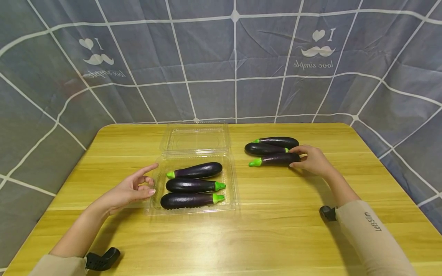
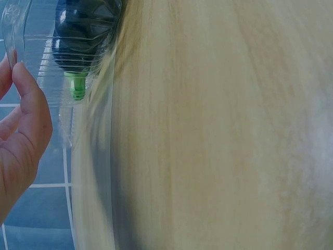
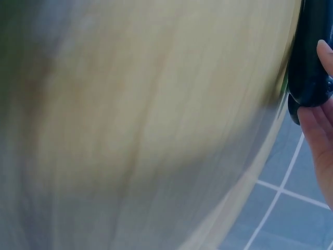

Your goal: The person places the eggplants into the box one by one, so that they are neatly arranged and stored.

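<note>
Three dark purple eggplants lie side by side on the table at the right in the head view. My right hand [image 1: 312,163] holds the nearest one, an eggplant [image 1: 277,159] with a green stem, by its rounded right end, thumb in front and fingers behind. The right wrist view shows the thumb against that dark eggplant [image 3: 311,57]. At the left edge of a clear plastic clamshell box [image 1: 236,195] is my left hand [image 1: 129,189], index finger extended and other fingers loosely bent. Whether it touches the box wall [image 2: 39,78] is unclear. Three more eggplants [image 1: 190,185] lie inside the box.
The box's clear lid [image 1: 197,138] lies folded back, flat behind it. Two other eggplants [image 1: 266,148] lie just behind the held one. A grey curtain [image 1: 214,50] with white lines stands around the back and sides of the wooden table [image 1: 207,241].
</note>
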